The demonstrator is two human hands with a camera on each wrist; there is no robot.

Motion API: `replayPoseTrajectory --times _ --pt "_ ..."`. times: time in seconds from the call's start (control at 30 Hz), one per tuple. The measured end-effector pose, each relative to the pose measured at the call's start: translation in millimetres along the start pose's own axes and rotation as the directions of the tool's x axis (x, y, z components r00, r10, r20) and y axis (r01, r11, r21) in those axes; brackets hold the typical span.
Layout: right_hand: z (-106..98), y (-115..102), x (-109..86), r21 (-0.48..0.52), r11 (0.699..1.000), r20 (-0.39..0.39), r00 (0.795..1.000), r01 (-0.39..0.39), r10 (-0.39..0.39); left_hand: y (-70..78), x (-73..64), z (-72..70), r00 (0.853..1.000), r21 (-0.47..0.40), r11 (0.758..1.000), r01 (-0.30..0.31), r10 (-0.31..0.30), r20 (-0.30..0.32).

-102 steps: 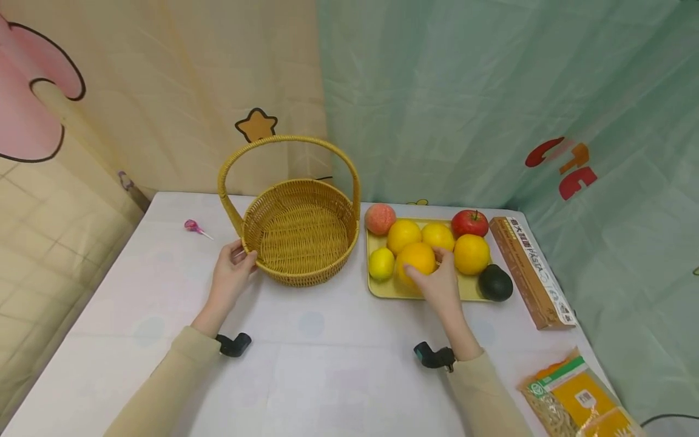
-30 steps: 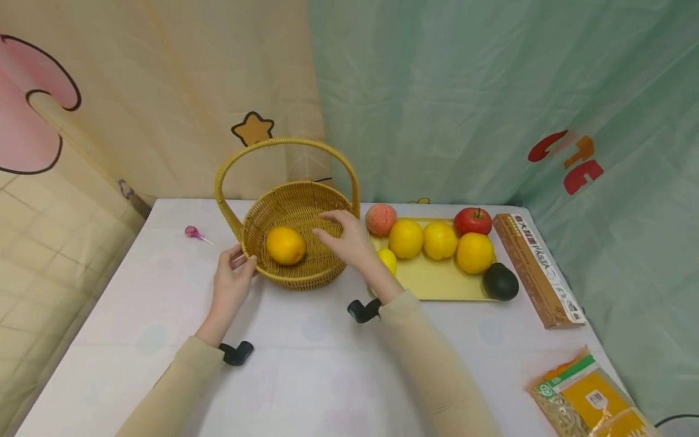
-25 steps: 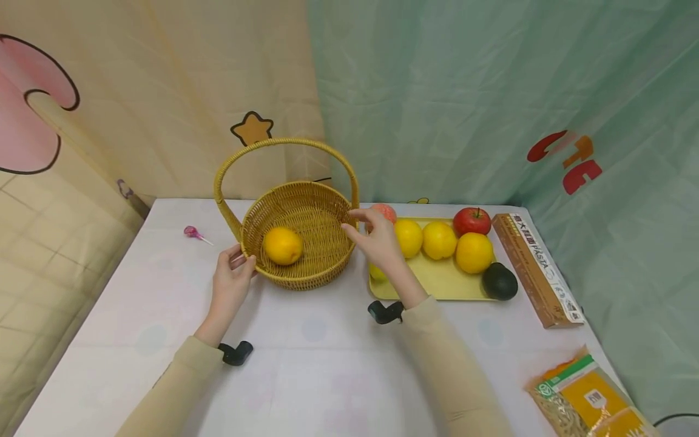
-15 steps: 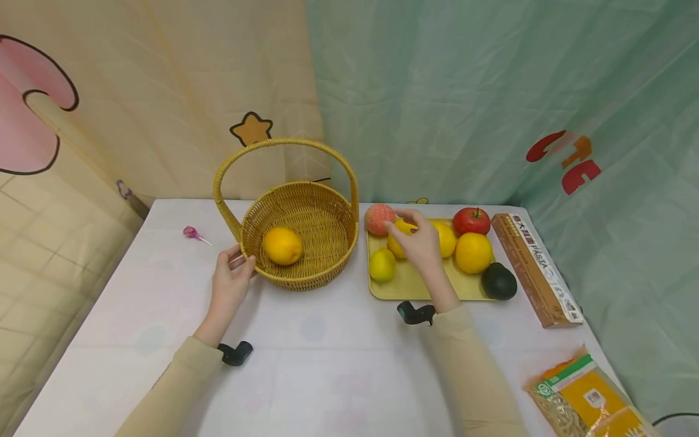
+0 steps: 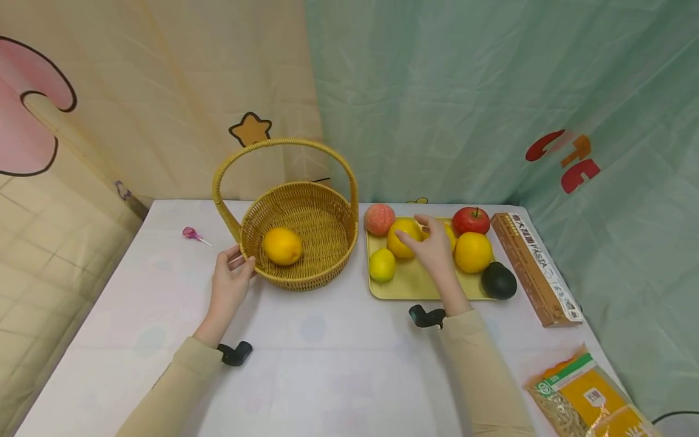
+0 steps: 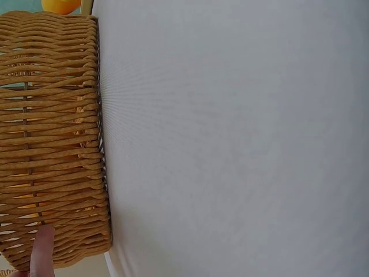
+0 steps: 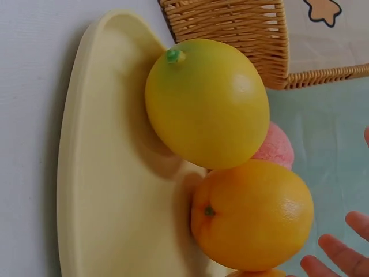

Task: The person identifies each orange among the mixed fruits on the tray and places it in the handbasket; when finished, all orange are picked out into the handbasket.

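Basket (image 5: 297, 281) on the white surface (image 5: 311, 382), with 1 orange (image 5: 282, 246) inside. On the basket's rim, the left hand (image 5: 232, 282), pinching it with thumb and fingers. Over the yellow tray (image 5: 404, 288), the right hand (image 5: 437, 250), with thumb and fingers spread and holding nothing. Hard to tell if touching any fruit. Near it, 3 more oranges (image 5: 473, 254), plus 1 lemon (image 5: 382, 265), 1 peach (image 5: 379, 219), 1 apple (image 5: 471, 221) and 1 avocado (image 5: 499, 281). Step in hand, by the look of it: reaching for fruit on the tray. For the next move, probably best to close thumb and fingers round 1 orange and hold the basket steady. On the long box (image 5: 537, 273) beside the tray, the word PASTA, with Chinese writing too. On the bag (image 5: 584, 397) at the front right, a green stripe and print too small to read.
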State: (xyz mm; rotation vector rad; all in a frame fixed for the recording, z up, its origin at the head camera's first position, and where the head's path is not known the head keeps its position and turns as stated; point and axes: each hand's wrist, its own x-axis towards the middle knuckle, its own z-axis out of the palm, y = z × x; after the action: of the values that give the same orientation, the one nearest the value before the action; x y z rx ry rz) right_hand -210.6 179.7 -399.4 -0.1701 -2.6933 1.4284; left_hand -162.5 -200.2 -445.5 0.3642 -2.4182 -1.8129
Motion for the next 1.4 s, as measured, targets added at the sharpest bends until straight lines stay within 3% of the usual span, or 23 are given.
replayPoseTrajectory --times 0.2,0.4,0.87,1.0,1.2,1.4 --pt "12 6 3.4 -0.062 0.996 0.025 0.998 -0.064 0.066 -1.6 -0.8 -1.1 1.000 0.013 1.000 0.004 -0.004 0.016" --pt "25 8 6.5 -0.160 0.984 0.011 0.996 -0.082 0.085 -3.2 -1.4 -0.9 1.000 0.004 1.000 0.010 -0.010 0.015" --pt "45 13 15.7 -0.373 0.928 -0.070 0.998 -0.020 -0.007 -1.7 -2.1 -1.6 1.000 -0.001 1.000 0.009 -0.009 0.018" --pt "48 15 15.8 -0.364 0.931 -0.098 0.995 -0.010 -0.027 -1.5 -1.4 -1.0 1.000 -0.003 1.000 0.016 -0.016 0.017" --pt "49 17 10.8 -0.269 0.963 -0.166 0.985 0.005 -0.052 -0.5 -1.0 -0.1 0.999 -0.007 1.000 0.023 -0.023 0.023" --pt "40 2 4.7 -0.168 0.984 -0.219 0.971 0.060 -0.096 0.1 -0.4 -1.4 1.000 -0.011 1.000 0.015 -0.015 0.018"
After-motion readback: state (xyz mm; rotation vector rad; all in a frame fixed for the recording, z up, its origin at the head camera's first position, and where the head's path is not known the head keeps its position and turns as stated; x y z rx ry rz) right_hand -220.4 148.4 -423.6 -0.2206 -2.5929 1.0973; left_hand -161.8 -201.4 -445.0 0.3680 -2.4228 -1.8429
